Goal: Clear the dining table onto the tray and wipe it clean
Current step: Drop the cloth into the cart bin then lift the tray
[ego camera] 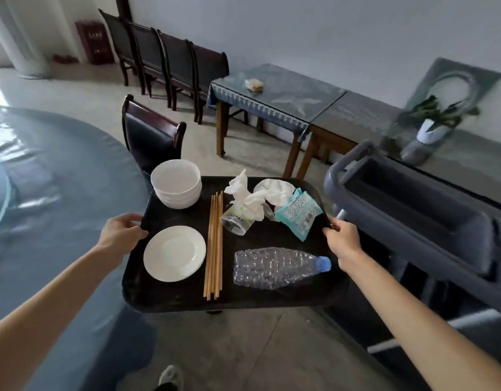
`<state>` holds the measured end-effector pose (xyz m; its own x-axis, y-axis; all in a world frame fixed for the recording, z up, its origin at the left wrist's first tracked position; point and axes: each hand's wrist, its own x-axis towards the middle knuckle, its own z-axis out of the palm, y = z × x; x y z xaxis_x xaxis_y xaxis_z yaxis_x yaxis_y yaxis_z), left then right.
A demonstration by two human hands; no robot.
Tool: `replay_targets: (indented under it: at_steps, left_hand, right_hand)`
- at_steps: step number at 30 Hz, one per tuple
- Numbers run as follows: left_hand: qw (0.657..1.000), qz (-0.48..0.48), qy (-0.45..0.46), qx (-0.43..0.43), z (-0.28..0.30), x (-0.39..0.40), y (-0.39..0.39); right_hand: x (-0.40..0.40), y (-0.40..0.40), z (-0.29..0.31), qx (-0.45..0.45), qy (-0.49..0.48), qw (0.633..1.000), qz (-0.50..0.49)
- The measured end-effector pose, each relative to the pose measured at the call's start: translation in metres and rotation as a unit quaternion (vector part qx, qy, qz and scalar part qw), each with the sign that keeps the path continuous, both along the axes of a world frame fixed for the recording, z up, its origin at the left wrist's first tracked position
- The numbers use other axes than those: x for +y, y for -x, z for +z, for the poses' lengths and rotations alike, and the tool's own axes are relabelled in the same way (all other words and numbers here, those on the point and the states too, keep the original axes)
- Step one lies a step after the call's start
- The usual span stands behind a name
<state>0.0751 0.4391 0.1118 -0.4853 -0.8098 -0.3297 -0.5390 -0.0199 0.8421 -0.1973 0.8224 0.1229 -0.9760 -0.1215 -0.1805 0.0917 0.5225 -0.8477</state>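
Centre of frame: black tray (187,300) held off the floor between both hands, long axis running toward the top of frame. Left hand (120,231) grips its left rim, right hand (341,239) its right rim, fingers curled over the edges. Load: bowls (176,183), plate (174,253), chopsticks (214,246), bottle (277,268), tissues (255,200). Grey cart (407,204) lies just right, nearer the right hand; dining table (46,176) at left.

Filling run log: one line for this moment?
phase: carrying loaded tray | left hand: grips left rim | right hand: grips right rim | beside: cart
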Motion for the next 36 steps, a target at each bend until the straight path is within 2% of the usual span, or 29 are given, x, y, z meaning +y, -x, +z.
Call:
replay_targets:
  at_steps: [13, 22, 26, 36]
  left_hand:
    - [0.974, -0.224, 0.011, 0.027, 0.027, 0.104, 0.266]
    - [0.953, -0.296, 0.035, 0.05, 0.03, 0.193, 0.463]
    - [0.943, -0.326, 0.046, 0.043, 0.03, 0.233, 0.539]
    - [0.917, -0.387, 0.094, -0.015, 0.017, 0.32, 0.669]
  right_hand:
    - [0.188, 0.09, 0.029, 0.035, 0.002, 0.978, -0.206]
    - [0.269, 0.195, 0.03, 0.031, -0.031, 0.947, -0.318]
    - [0.301, 0.235, 0.03, 0.035, -0.017, 0.93, -0.367]
    - [0.373, 0.309, 0.006, 0.02, -0.019, 0.894, -0.447]
